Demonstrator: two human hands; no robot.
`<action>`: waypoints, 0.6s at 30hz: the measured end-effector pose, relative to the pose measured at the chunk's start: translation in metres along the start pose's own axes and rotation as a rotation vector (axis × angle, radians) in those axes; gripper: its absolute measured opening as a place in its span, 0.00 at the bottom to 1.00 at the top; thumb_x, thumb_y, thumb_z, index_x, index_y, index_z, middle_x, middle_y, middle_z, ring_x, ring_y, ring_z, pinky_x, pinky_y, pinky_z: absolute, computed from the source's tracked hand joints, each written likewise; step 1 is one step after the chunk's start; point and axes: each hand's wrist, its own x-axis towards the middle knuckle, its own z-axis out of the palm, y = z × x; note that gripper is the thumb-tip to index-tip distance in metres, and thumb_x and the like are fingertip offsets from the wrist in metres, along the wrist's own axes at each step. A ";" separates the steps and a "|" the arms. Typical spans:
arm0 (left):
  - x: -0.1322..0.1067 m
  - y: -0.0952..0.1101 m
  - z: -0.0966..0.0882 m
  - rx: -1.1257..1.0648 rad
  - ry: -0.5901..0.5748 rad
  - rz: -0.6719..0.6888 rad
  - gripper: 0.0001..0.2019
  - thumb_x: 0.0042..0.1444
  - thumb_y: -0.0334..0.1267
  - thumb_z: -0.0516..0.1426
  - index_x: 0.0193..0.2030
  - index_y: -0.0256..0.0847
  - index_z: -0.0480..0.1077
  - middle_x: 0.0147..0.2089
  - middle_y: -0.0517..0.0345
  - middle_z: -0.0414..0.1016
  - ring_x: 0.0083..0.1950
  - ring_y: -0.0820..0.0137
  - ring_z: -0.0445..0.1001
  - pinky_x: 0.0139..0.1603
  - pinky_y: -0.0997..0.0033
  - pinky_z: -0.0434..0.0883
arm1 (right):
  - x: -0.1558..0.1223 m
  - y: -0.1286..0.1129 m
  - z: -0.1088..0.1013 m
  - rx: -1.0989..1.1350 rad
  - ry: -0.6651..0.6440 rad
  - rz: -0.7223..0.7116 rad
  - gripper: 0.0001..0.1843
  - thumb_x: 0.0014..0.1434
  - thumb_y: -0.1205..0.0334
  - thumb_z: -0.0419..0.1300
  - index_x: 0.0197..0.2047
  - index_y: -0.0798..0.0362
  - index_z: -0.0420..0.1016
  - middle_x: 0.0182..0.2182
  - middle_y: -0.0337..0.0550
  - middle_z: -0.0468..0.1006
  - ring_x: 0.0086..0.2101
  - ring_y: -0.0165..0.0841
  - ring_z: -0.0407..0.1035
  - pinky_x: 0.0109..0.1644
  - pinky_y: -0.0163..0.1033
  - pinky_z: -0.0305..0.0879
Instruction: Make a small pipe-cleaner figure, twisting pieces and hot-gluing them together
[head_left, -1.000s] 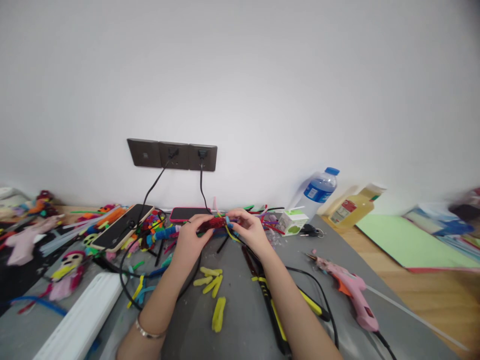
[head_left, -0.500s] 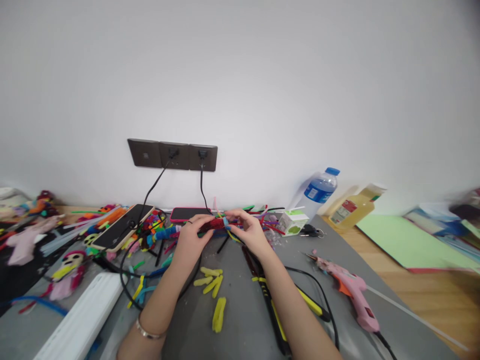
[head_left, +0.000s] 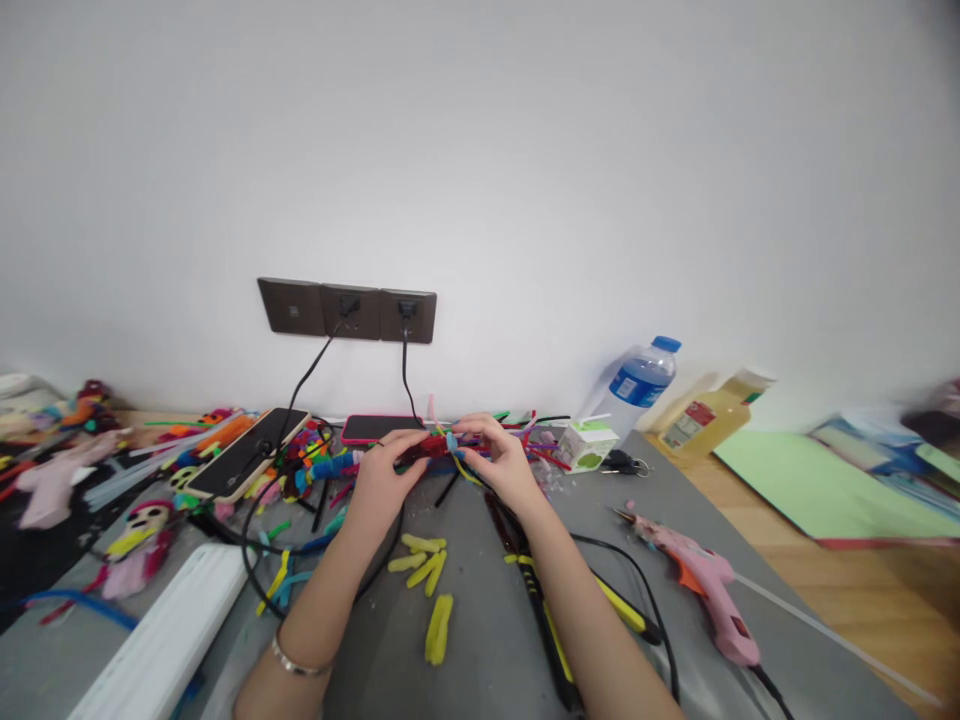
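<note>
Both of my hands meet over the grey mat [head_left: 487, 640], near the wall. My left hand [head_left: 382, 480] is closed around the left end of a dark red fuzzy pipe-cleaner piece [head_left: 429, 447]. My right hand [head_left: 501, 462] pinches its right end, where a light blue strand and a yellow strand are wrapped on. Several short yellow pipe-cleaner bits [head_left: 424, 572] lie on the mat just below my left hand. A silver bracelet sits on my left wrist.
A pink glue gun [head_left: 701, 582] lies at right with its cord. Black and yellow pliers [head_left: 536, 595] rest under my right forearm. Two phones [head_left: 244, 452] charge from wall sockets [head_left: 349, 311]. A water bottle [head_left: 634, 385], small green carton [head_left: 587, 444] and keys stand behind. Colourful craft scraps crowd the left.
My fingers have shifted slightly on the red piece, working the blue strand at its right end. Nothing else has moved.
</note>
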 end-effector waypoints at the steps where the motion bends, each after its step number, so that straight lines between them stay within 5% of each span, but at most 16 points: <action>1: 0.000 0.000 0.000 0.002 -0.003 0.000 0.14 0.52 0.30 0.58 0.46 0.39 0.78 0.49 0.49 0.80 0.49 0.61 0.78 0.53 0.60 0.74 | 0.000 0.000 0.000 0.000 -0.002 0.007 0.09 0.57 0.63 0.65 0.43 0.49 0.79 0.42 0.47 0.76 0.45 0.39 0.70 0.49 0.44 0.67; 18: -0.002 0.000 0.001 -0.064 -0.013 -0.109 0.14 0.51 0.33 0.60 0.46 0.38 0.77 0.47 0.49 0.82 0.46 0.60 0.80 0.51 0.59 0.75 | -0.001 -0.002 0.000 0.022 -0.029 0.065 0.08 0.57 0.59 0.66 0.40 0.49 0.80 0.41 0.46 0.77 0.41 0.37 0.70 0.46 0.43 0.66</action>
